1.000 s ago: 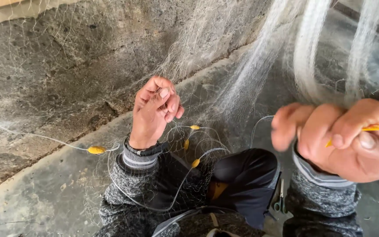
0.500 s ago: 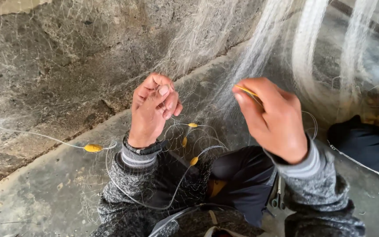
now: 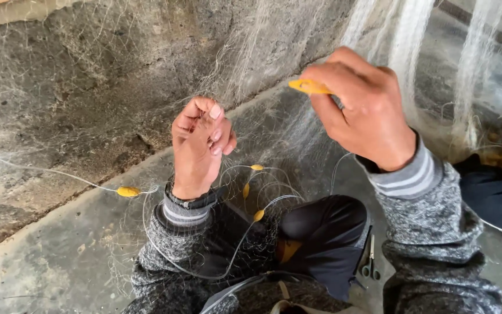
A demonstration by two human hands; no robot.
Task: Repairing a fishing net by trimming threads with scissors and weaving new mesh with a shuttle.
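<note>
I see fine white fishing net stretched between both hands above the lap. Left hand fingers pinch mesh; right hand fingers pinch a yellow netting needle. Mending looks midway: loose line and yellow floats lie on the concrete floor.

I'm sitting on a grey concrete floor, pretty dusty, up against a rough, cracked stone wall. Flat daylight, no harsh shadows anywhere.
</note>
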